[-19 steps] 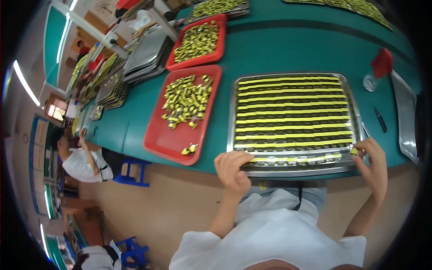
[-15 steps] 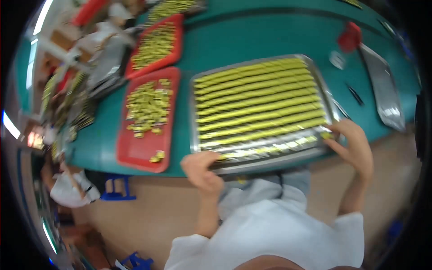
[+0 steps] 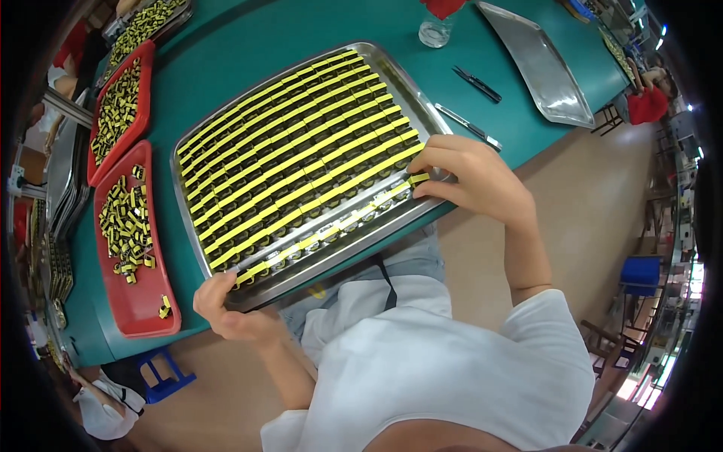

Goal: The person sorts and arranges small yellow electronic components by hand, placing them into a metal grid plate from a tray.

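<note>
A shallow metal tray (image 3: 404, 84) is filled with long parallel rows of small yellow-and-black block-shaped components (image 3: 301, 143). Along its near side, set apart from the others by a strip of bare metal, runs one more row (image 3: 331, 230). My right hand (image 3: 478, 181) pinches the yellow-and-black component (image 3: 419, 178) at that row's right end between thumb and finger. At the near left corner, my left hand (image 3: 237, 313) is curled on the tray rim, its fingertips against the row's left end. Part of the left fingers is hidden.
Left of the tray, a red tray (image 3: 143, 320) holds loose components; another red tray (image 3: 143, 113) lies behind it. Beyond the right side are a craft knife (image 3: 467, 126), black snips (image 3: 477, 83), a clear cup (image 3: 434, 32) and a bare metal tray (image 3: 538, 68). A blue stool (image 3: 166, 377) stands below.
My view has turned, so the table and trays appear rotated and shifted left. Both hands stay at the two ends of the near row.
</note>
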